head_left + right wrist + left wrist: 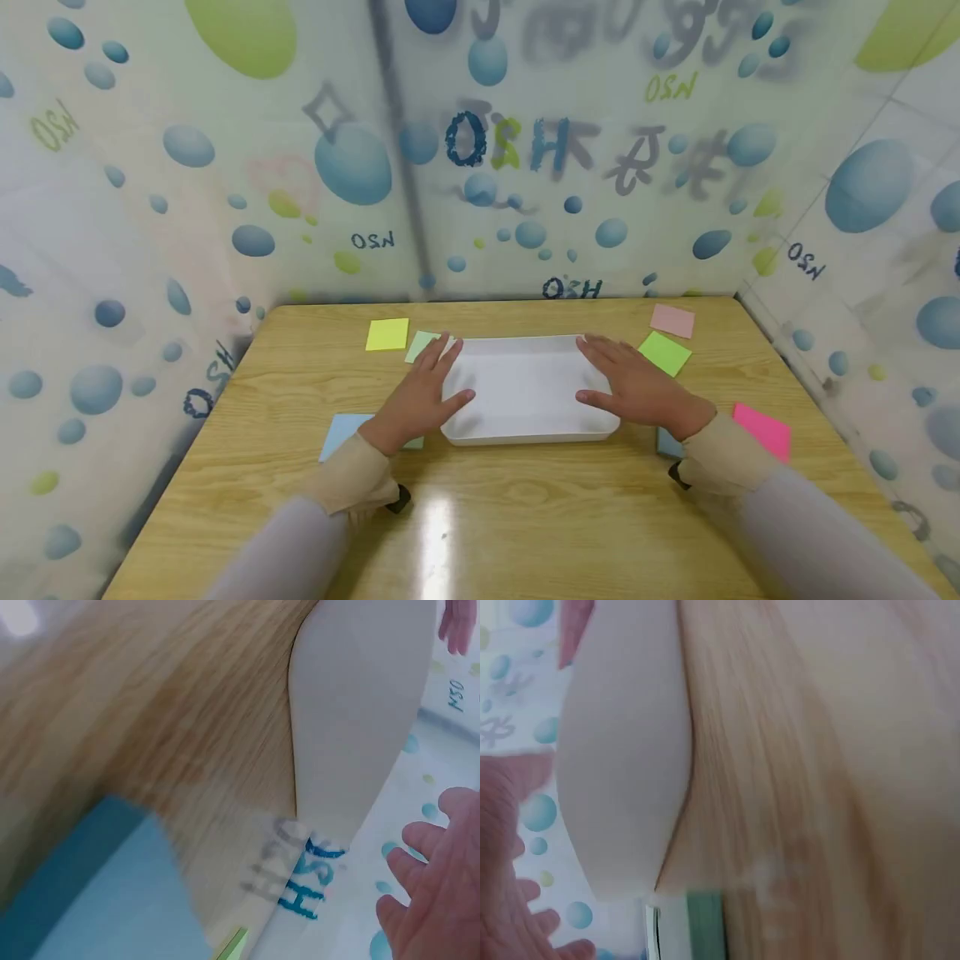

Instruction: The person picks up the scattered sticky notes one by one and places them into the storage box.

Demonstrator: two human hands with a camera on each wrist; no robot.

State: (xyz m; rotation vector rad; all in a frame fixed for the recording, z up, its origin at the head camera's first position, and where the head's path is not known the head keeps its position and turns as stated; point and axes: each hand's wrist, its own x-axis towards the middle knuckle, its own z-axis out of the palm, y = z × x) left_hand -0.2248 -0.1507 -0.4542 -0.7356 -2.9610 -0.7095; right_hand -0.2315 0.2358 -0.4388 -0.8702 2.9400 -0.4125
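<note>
A shallow white rectangular tray (532,387) lies on the wooden table in front of me. My left hand (422,398) is at the tray's left end, fingers straight and thumb pointing inward over the rim. At the opposite end, my right hand (641,385) has its fingers extended and spread above the right rim. Both palms face each other across the tray. In the left wrist view, the left hand (510,862) appears beside the tray wall (626,750). The right wrist view has the right hand (439,885) with parted fingers near the tray's side (356,712).
Left of the tray lie a yellow sticky note pad (387,334), a pale green one (420,345) and a light blue one (343,433). To the right are pink (672,321), lime green (665,353), dark blue (669,443) and hot pink pads (763,430). Patterned curtains (525,208) enclose the table.
</note>
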